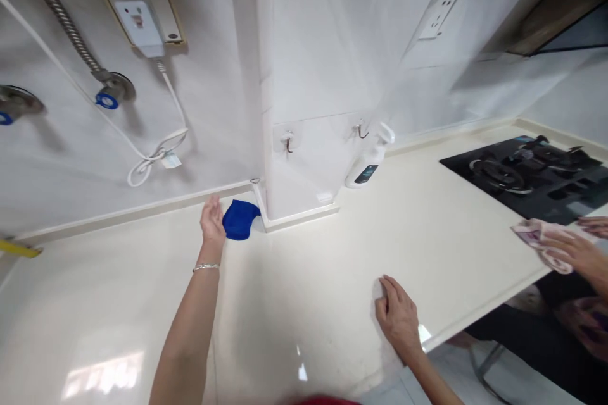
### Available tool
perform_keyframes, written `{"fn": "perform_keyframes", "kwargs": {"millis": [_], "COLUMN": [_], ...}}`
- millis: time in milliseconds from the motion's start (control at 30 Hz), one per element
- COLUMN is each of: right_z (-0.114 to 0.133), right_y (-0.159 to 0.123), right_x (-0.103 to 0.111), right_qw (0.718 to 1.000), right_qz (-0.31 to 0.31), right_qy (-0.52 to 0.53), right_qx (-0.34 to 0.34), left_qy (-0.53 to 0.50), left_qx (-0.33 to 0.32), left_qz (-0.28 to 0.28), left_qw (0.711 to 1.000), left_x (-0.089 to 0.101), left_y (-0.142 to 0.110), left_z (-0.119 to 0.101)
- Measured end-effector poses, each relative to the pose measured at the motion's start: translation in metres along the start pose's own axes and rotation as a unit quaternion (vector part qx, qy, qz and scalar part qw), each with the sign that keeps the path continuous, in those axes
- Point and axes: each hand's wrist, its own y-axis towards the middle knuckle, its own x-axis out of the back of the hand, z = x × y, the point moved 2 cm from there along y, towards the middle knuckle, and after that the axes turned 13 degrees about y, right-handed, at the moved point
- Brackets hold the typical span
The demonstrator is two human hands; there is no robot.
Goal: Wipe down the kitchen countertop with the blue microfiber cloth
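Near the wall corner, my left hand (212, 221) is on the counter (304, 278), a bracelet on its wrist. Its fingers are extended, and its side touches a crumpled blue cloth (240, 220); no grip on the cloth shows. The cloth lies against the foot of the wall pillar. My right hand (398, 315) rests palm down near the counter's front edge, fingers loosely bent, with nothing visible in it.
A white pump bottle (367, 161) stands beside the pillar (313, 171), below two wall hooks. Right of it is a black gas hob (527, 174). Another person's hands press a pinkish cloth (541, 237) at the counter edge. A plugged cable (175, 101) hangs left.
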Motion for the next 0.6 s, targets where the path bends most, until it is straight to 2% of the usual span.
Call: {"fn": "perform_keyframes", "kwargs": {"millis": [67, 100, 133, 200, 300, 367, 433, 467, 500, 533, 600], "right_z": [0.0, 0.0, 0.0, -0.002, -0.004, -0.005, -0.006, -0.006, -0.006, -0.005, -0.004], "right_y": [-0.001, -0.001, -0.001, -0.002, -0.003, -0.003, -0.004, -0.004, -0.004, -0.004, -0.004], "right_x": [0.0, 0.0, -0.001, -0.001, -0.001, -0.001, -0.001, -0.001, -0.001, -0.001, 0.0], "right_qw": [1.0, 1.0, 1.0, 1.0, 1.0, 1.0, 1.0, 1.0, 1.0, 1.0, 1.0], "right_qz": [-0.001, -0.001, -0.001, -0.001, 0.004, 0.009, 0.012, 0.011, 0.011, 0.012, 0.013], "right_qy": [-0.003, -0.003, -0.003, -0.004, -0.005, -0.008, -0.012, -0.013, -0.014, -0.014, -0.014], "right_qx": [-0.005, -0.005, -0.005, -0.003, 0.006, 0.009, 0.008, 0.006, 0.006, 0.005, 0.003], "left_qy": [-0.132, -0.253, -0.374, -0.513, -0.59, -0.619, -0.614, -0.595, -0.566, -0.528, -0.42], "left_qx": [-0.02, -0.039, -0.061, -0.106, -0.187, -0.298, -0.417, -0.449, -0.451, -0.424, -0.312], "left_qz": [-0.01, -0.007, 0.002, 0.038, 0.075, 0.067, 0.026, -0.011, -0.055, -0.101, -0.162], "left_qw": [0.991, 0.967, 0.925, 0.851, 0.782, 0.724, 0.669, 0.666, 0.688, 0.729, 0.837], "left_x": [0.024, 0.036, 0.047, 0.065, 0.083, 0.09, 0.095, 0.097, 0.099, 0.102, 0.109], "left_y": [-0.013, -0.022, -0.032, -0.057, -0.099, -0.126, -0.15, -0.159, -0.166, -0.171, -0.175], "left_z": [-0.031, -0.05, -0.07, -0.11, -0.16, -0.183, -0.195, -0.196, -0.195, -0.193, -0.185]}}
